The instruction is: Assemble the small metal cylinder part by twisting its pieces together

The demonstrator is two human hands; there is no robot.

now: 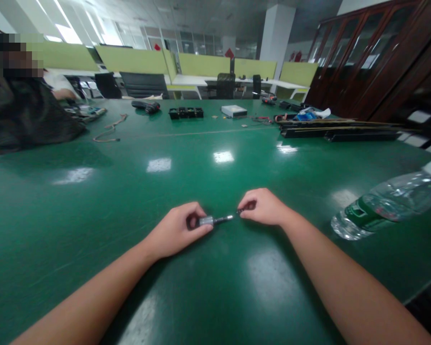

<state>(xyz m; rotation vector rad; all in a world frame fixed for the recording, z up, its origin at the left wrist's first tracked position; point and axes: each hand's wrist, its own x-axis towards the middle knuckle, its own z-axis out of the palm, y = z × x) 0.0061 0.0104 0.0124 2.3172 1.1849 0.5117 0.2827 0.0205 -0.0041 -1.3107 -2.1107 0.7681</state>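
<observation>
My left hand is closed around a slim metallic tool that looks like a screwdriver handle. Its dark shaft ends in a bright silver tip, pointing right. Just beyond that tip, my right hand pinches a small dark piece between thumb and forefinger; the piece is too small to name. A short gap separates the tip from the piece. Both hands are low over the green tabletop.
A clear water bottle with a green label is at the right. Farther back are a black four-bay-like block, a white box, a cable and long black bars. Another person sits at the far left beside a dark bag.
</observation>
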